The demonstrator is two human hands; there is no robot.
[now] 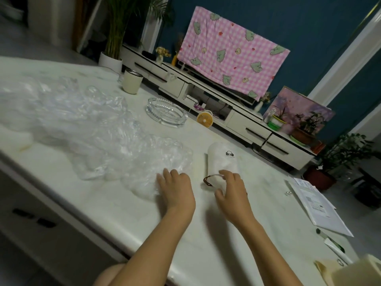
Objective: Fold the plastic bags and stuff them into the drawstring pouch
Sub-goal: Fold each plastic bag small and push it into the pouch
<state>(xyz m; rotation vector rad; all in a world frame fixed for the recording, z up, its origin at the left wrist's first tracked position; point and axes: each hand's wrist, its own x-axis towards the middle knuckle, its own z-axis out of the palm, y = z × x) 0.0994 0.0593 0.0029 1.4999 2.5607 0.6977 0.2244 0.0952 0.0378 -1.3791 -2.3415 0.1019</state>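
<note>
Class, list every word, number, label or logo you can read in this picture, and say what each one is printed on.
No text can be read.
White drawstring pouch: a small dark logo, a picture with no legible letters.
Paper sheets at the table's right edge: printed lines and a dark block, too small and blurred to read.
Tube near the table's corner: no legible label.

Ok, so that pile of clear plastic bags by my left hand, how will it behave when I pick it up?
The plastic bags look thin, crinkled and puffed up, so they will probably be floppy and very light. Their glossy film suggests they may slip on the smooth table. Being one loose heap, several may come along under the left hand.
</note>
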